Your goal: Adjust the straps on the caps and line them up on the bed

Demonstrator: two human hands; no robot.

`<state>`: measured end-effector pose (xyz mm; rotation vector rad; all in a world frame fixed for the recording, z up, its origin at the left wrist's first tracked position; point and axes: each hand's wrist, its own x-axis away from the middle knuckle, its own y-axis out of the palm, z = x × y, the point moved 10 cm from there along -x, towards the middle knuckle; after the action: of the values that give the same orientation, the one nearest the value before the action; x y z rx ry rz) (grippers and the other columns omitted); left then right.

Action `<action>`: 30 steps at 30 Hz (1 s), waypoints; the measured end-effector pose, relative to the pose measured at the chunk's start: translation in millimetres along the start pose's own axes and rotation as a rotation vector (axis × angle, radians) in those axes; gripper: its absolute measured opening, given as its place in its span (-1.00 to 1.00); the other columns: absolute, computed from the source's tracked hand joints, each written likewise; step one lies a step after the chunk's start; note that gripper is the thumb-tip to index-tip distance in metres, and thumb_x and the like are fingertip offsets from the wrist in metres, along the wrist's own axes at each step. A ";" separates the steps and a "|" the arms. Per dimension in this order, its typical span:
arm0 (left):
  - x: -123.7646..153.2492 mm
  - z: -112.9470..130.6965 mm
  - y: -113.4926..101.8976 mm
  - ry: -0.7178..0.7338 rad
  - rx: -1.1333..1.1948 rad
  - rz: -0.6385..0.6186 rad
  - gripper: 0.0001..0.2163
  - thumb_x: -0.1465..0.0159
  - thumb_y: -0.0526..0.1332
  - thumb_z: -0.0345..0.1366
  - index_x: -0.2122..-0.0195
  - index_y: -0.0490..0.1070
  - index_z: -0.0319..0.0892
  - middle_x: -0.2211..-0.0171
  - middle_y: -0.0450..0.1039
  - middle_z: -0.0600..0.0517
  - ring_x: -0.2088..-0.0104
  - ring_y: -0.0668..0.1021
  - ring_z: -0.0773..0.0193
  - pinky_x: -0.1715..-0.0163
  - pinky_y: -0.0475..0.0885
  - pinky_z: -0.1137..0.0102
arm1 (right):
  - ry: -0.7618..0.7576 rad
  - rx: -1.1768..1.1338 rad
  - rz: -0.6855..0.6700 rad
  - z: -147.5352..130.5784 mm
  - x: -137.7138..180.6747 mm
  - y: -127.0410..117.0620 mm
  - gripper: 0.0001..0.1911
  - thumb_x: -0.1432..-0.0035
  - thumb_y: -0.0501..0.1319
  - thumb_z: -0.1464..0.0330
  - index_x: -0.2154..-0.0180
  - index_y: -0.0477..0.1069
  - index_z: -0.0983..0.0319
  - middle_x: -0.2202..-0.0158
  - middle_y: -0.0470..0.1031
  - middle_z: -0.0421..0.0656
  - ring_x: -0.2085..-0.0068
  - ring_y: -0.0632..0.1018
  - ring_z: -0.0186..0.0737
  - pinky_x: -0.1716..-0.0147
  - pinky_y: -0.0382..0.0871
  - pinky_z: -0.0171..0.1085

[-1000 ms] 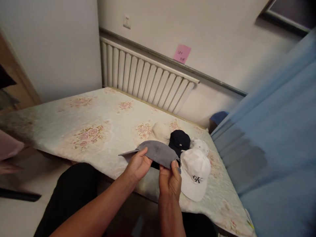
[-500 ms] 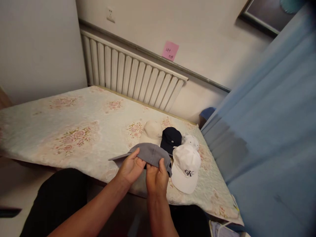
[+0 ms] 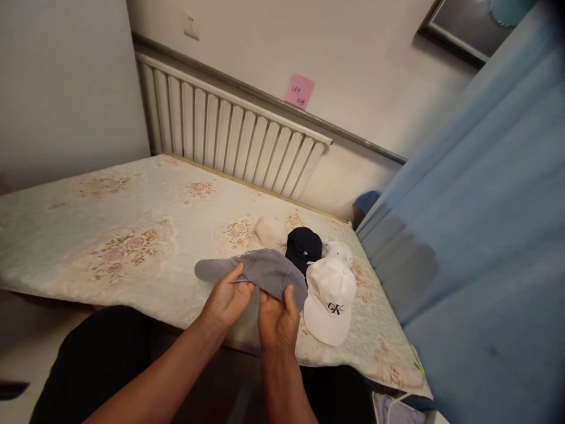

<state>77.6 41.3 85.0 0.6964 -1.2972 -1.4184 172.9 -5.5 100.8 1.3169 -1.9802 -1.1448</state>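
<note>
A grey baseball cap (image 3: pixel 269 272) is held up above the near edge of the bed, its brim pointing left. My left hand (image 3: pixel 230 297) grips its lower edge near the brim, thumb on the outside. My right hand (image 3: pixel 279 315) is closed on the same edge further right, its fingers partly hidden under the cap. Just behind lie a beige cap (image 3: pixel 269 231), partly covered by the grey one, and a dark navy cap (image 3: pixel 303 244). Beside my right hand rests a white cap (image 3: pixel 331 294) with black letters, and another whitish cap (image 3: pixel 339 249) sits behind it.
The caps lie on a bed (image 3: pixel 154 282) with a floral cover. A radiator (image 3: pixel 229 126) runs along the wall behind it, below a pink note (image 3: pixel 300 91). A blue curtain (image 3: pixel 477 224) hangs on the right. My dark-clad knees are at the bed's near edge.
The grey cap has tilted in my hands, so its brim now shows its broad face and the crown looks flatter. Both hands keep their hold. The view has shifted slightly.
</note>
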 end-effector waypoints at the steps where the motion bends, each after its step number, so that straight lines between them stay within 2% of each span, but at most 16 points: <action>1: 1.9 -6.4 1.3 -0.029 -0.008 -0.006 -0.71 -0.32 0.01 -0.49 0.00 0.39 -0.31 0.22 0.60 -0.09 0.13 0.60 0.21 0.02 0.47 0.32 | 0.011 0.019 -0.005 5.0 1.7 2.2 -0.60 -0.17 0.16 0.28 -0.06 0.35 0.15 -0.05 0.48 -0.12 -0.06 0.48 -0.16 -0.19 0.20 0.03; 6: 9.2 -27.3 5.0 -0.135 -0.030 -0.049 -0.73 -0.31 0.02 -0.46 0.01 0.38 -0.34 0.20 0.58 -0.12 0.10 0.58 0.17 -0.05 0.42 0.26 | 0.022 0.084 0.103 17.2 1.9 -8.8 -0.58 -0.16 0.17 0.29 -0.06 0.34 0.23 0.00 0.52 -0.08 -0.04 0.49 -0.17 -0.20 0.18 -0.01; 8: 9.8 -24.4 5.9 -0.128 -0.028 -0.068 -0.72 -0.30 0.02 -0.46 0.00 0.38 -0.34 0.19 0.57 -0.13 0.07 0.57 0.15 -0.06 0.41 0.24 | 0.020 0.086 0.082 16.1 -0.7 -9.5 -0.58 -0.17 0.15 0.29 -0.07 0.33 0.21 -0.01 0.51 -0.09 -0.05 0.49 -0.18 -0.20 0.19 0.00; 12: 9.2 -3.1 3.1 -0.046 0.022 -0.048 -0.70 -0.29 0.02 -0.45 -0.01 0.38 -0.35 0.16 0.56 -0.16 0.09 0.57 0.11 -0.05 0.42 0.16 | 0.029 0.057 0.024 9.5 -5.0 -9.2 -0.59 -0.16 0.17 0.30 -0.07 0.33 0.13 -0.04 0.50 -0.14 -0.05 0.50 -0.17 -0.17 0.22 0.03; 17: 10.5 14.3 3.2 0.012 0.034 -0.036 -0.61 -0.25 0.02 -0.49 -0.10 0.32 -0.35 0.08 0.53 -0.19 0.05 0.55 0.07 -0.07 0.40 0.11 | 0.006 0.031 0.038 -2.0 -8.2 -13.9 -0.62 -0.16 0.18 0.31 -0.04 0.35 0.11 -0.03 0.50 -0.14 -0.08 0.48 -0.16 -0.15 0.25 0.06; 21: 13.8 4.9 10.0 0.006 -0.009 -0.081 -0.49 -0.19 0.02 -0.58 -0.19 0.24 -0.28 0.02 0.51 -0.14 0.02 0.54 0.10 -0.13 0.33 0.15 | 0.042 0.012 0.026 3.8 -5.7 -12.0 -0.66 -0.13 0.21 0.34 0.02 0.39 0.11 0.00 0.53 -0.16 -0.05 0.50 -0.18 -0.17 0.22 0.03; 26: 21.3 -14.6 20.2 -0.060 -0.014 -0.167 -0.47 -0.20 0.01 -0.58 -0.22 0.22 -0.27 0.00 0.50 -0.12 0.00 0.53 0.10 -0.17 0.27 0.15 | 0.076 0.058 0.075 14.8 -3.9 -16.6 -0.73 -0.11 0.23 0.30 0.11 0.43 0.18 0.11 0.58 -0.13 0.02 0.55 -0.22 -0.19 0.23 -0.03; 30: 24.4 -4.4 17.0 -0.041 0.094 -0.170 -0.53 -0.25 0.04 -0.49 -0.21 0.23 -0.22 0.03 0.53 -0.12 0.00 0.53 0.09 -0.16 0.26 0.12 | 0.107 0.018 0.159 14.7 -7.7 -29.5 -0.79 -0.11 0.23 0.32 0.17 0.45 0.17 0.17 0.61 -0.18 0.07 0.57 -0.28 -0.15 0.28 -0.10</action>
<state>79.8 19.3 105.3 0.8618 -1.3696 -1.5224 179.3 1.7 68.4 1.1803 -1.9823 -0.9644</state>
